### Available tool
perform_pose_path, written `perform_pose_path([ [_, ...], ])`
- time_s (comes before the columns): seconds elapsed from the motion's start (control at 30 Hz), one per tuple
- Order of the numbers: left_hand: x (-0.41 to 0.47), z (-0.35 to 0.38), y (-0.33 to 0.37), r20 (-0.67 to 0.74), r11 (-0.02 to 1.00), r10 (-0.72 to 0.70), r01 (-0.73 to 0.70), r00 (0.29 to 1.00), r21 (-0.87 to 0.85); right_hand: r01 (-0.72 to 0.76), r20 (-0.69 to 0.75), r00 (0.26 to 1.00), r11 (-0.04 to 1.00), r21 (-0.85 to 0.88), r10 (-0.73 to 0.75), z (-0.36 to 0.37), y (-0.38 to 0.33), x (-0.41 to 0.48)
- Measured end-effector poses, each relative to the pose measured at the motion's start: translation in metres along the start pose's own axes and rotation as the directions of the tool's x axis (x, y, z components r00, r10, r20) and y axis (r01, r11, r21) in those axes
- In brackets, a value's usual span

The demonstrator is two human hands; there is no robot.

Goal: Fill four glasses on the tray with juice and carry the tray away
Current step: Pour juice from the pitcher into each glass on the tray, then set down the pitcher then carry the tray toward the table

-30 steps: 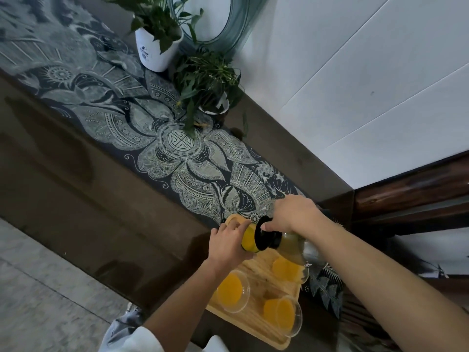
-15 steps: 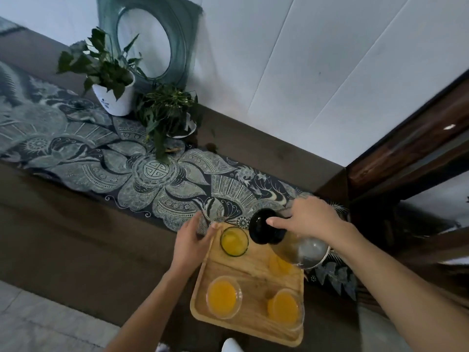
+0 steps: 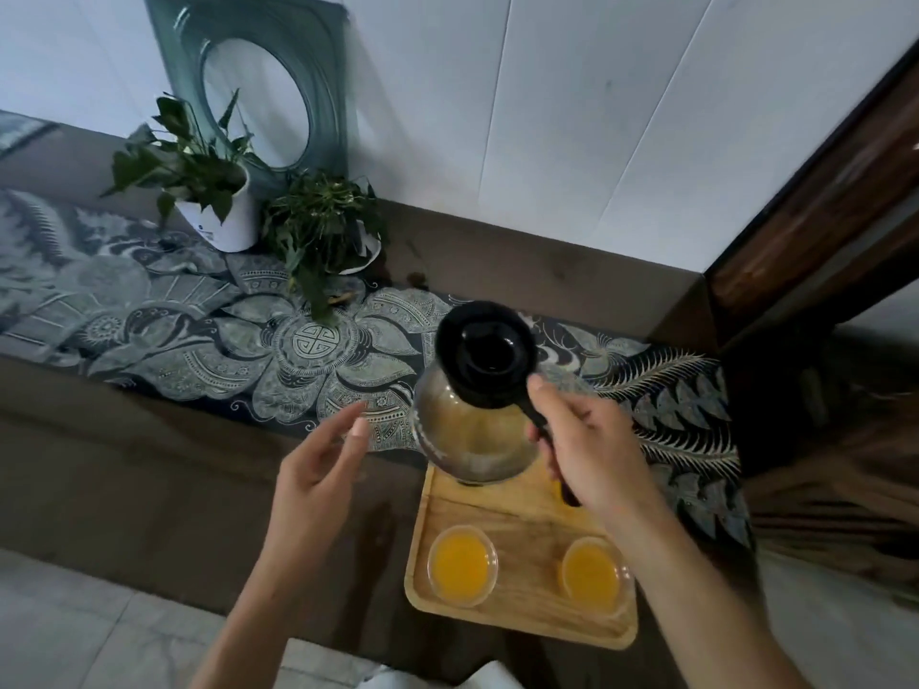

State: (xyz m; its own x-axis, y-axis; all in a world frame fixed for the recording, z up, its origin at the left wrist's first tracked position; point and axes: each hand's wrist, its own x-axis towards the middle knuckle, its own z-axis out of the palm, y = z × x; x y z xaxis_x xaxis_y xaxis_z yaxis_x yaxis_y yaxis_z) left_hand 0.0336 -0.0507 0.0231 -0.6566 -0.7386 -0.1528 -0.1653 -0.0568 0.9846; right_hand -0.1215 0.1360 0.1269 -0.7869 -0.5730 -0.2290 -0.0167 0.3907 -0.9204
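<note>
A wooden tray (image 3: 517,509) lies on the dark table. Two glasses of orange juice stand at its near edge, the left glass (image 3: 462,564) and the right glass (image 3: 592,573). My right hand (image 3: 592,445) grips the black handle of a glass jug (image 3: 472,430) with a black collar. The jug is upright, nearly empty, and held above the tray's far half, hiding whatever stands there. My left hand (image 3: 318,464) hovers open left of the jug, touching nothing.
A patterned dark runner (image 3: 248,340) crosses the table. Two potted plants, one (image 3: 199,186) in a white pot and a smaller one (image 3: 323,226), stand at the back before a green framed round mirror (image 3: 258,92). A dark wooden shelf (image 3: 820,231) rises at right.
The jug has been tipped back from pouring to upright and lifted. My left hand let go of the far left glass and drew away to the left. The camera tilted upright.
</note>
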Motion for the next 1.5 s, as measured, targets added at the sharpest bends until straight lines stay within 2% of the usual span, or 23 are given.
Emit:
perform_pose_path([
  [0.07, -0.002, -0.007, 0.001, 0.011, 0.999, -0.022, 0.023, 1.000, -0.043, -0.023, 0.066, 0.998, 0.987, 0.160, 0.013, 0.048, 0.011, -0.005],
  [0.17, 0.001, -0.024, -0.013, -0.030, 0.989, -0.104, 0.101, 0.994, -0.107, -0.028, 0.050, 0.999, 0.966, 0.255, 0.015, 0.124, 0.036, -0.004],
  [0.27, 0.008, -0.042, -0.032, -0.058, 0.940, -0.256, 0.234, 0.965, -0.247, -0.083, 0.104, 0.993, 0.944, 0.320, 0.053, 0.186, 0.061, -0.001],
  [0.4, 0.022, -0.064, -0.062, -0.091, 0.919, -0.339, 0.308, 0.936, -0.247, -0.196, 0.172, 0.974, 0.921, 0.337, 0.144, 0.245, 0.086, 0.007],
  [0.77, 0.052, -0.093, -0.110, -0.069, 0.901, -0.414, 0.398, 0.908, -0.171, -0.316, 0.193, 0.945, 0.889, 0.331, 0.265, 0.296, 0.108, 0.020],
  [1.03, 0.052, -0.099, -0.116, -0.010, 0.938, -0.342, 0.341, 0.940, -0.056, -0.339, 0.169, 0.940, 0.866, 0.367, 0.297, 0.308, 0.104, 0.019],
  [1.1, 0.052, -0.097, -0.112, -0.029, 0.938, -0.345, 0.345, 0.938, -0.026, -0.346, 0.194, 0.934, 0.893, 0.288, 0.299, 0.302, 0.099, 0.016],
  [1.17, 0.046, -0.091, -0.104, -0.139, 0.947, -0.314, 0.319, 0.939, 0.016, -0.328, 0.234, 0.928, 0.933, 0.150, 0.289, 0.281, 0.095, 0.011],
  [1.23, 0.032, -0.089, -0.091, -0.322, 0.974, -0.198, 0.224, 0.926, 0.045, -0.275, 0.311, 0.919, 0.959, 0.062, 0.243, 0.242, 0.089, 0.000],
  [1.3, 0.010, -0.087, -0.066, -0.438, 0.998, -0.060, 0.066, 0.897, 0.000, -0.190, 0.324, 0.934, 0.978, 0.090, 0.152, 0.187, 0.079, -0.017],
  [1.37, -0.015, -0.081, -0.041, -0.419, 0.998, -0.014, -0.015, 0.908, -0.066, -0.129, 0.201, 0.976, 0.968, 0.214, 0.086, 0.118, 0.066, -0.037],
  [1.43, -0.039, -0.069, -0.022, -0.309, 0.991, -0.012, -0.031, 0.951, -0.131, -0.068, -0.024, 0.996, 0.929, 0.364, 0.082, 0.045, 0.066, -0.050],
  [1.5, -0.048, -0.049, -0.026, -0.179, 0.990, -0.061, 0.037, 0.982, -0.133, -0.005, -0.308, 0.937, 0.891, 0.454, 0.162, -0.024, 0.084, -0.053],
])
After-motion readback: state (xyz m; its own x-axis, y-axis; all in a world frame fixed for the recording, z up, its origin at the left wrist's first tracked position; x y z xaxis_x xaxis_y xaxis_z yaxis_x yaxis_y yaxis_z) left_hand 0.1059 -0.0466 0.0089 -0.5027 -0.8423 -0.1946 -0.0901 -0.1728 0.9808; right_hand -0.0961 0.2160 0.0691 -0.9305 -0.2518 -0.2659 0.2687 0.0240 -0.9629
